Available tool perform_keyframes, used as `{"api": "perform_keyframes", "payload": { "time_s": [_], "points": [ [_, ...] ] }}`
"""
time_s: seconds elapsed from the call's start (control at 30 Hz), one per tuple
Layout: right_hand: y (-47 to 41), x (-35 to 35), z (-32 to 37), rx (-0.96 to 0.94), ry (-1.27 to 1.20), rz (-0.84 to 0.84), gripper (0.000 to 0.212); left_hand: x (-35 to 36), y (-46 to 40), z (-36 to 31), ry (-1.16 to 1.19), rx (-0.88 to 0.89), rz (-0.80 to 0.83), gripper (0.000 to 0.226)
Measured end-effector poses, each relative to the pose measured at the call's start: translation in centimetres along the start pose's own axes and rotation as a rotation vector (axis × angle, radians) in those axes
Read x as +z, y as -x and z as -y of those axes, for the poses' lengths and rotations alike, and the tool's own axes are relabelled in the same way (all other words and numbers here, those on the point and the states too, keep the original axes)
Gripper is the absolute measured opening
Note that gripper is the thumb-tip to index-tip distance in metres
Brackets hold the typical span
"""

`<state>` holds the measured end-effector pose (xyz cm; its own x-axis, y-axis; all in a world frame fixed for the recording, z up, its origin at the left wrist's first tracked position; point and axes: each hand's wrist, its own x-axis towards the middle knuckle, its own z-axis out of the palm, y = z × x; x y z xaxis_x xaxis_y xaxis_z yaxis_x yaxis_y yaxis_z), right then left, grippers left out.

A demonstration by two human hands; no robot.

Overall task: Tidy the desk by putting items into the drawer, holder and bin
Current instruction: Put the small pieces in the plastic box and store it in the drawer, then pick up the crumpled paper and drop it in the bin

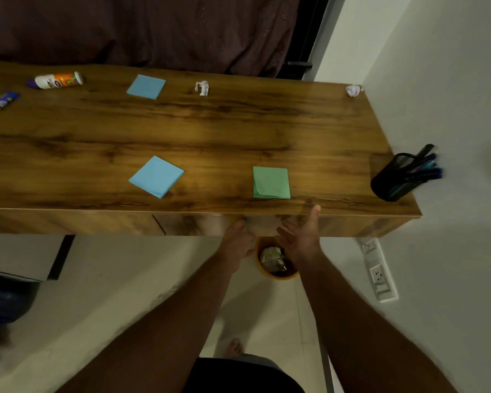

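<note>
On the wooden desk (210,123) lie a green sticky-note pad (271,182) near the front edge, a blue pad (156,177) left of it and another blue pad (146,86) at the back. Two crumpled paper balls rest at the back, one in the middle (202,87) and one in the right corner (353,90). A glue bottle (58,80) and a glue stick (2,102) lie at the far left. A black mesh holder (391,177) with pens stands at the right end. My left hand (237,241) touches the drawer front (210,224) under the desk edge. My right hand (301,236) is open, fingers up by the desk edge, holding nothing.
An orange bin (277,265) with rubbish in it sits on the floor under the desk, between my hands. A wall with a socket panel (379,275) is on the right. A dark curtain hangs behind the desk. My foot shows on the floor tiles below.
</note>
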<state>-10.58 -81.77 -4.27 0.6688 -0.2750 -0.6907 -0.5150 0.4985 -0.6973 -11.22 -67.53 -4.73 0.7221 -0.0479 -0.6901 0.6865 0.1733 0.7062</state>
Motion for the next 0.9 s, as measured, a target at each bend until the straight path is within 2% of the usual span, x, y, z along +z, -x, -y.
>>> {"api": "perform_keyframes", "payload": {
  "time_s": [0.07,0.13,0.23,0.37,0.63,0.83,0.9],
  "points": [
    [0.3,0.3,0.5,-0.026,0.223,-0.005,0.070,0.2,0.2,-0.5,-0.113,0.013,0.012,0.022],
    [1.1,0.8,1.1,-0.106,0.362,-0.018,0.048,0.3,0.7,-1.5,-0.243,0.056,0.039,0.009],
    [2.3,2.0,3.1,-0.258,0.406,0.048,0.032,0.1,0.7,-3.7,-0.344,0.187,0.117,0.011],
    [2.7,4.8,6.5,-0.378,0.458,0.114,0.022,-0.6,0.2,-8.5,-0.412,0.360,0.085,0.012],
    [0.3,14.2,11.3,-0.562,0.677,0.203,0.024,-5.9,-4.1,-19.7,-0.482,0.665,-0.124,0.011],
    [-3.3,18.5,12.9,-0.577,0.724,0.178,0.027,-10.7,-9.8,-25.0,-0.616,0.674,-0.190,0.019],
    [-4.5,18.6,13.4,-0.581,0.768,0.144,0.022,-11.0,-11.2,-25.8,-0.667,0.656,-0.182,0.020]
  ]
}}
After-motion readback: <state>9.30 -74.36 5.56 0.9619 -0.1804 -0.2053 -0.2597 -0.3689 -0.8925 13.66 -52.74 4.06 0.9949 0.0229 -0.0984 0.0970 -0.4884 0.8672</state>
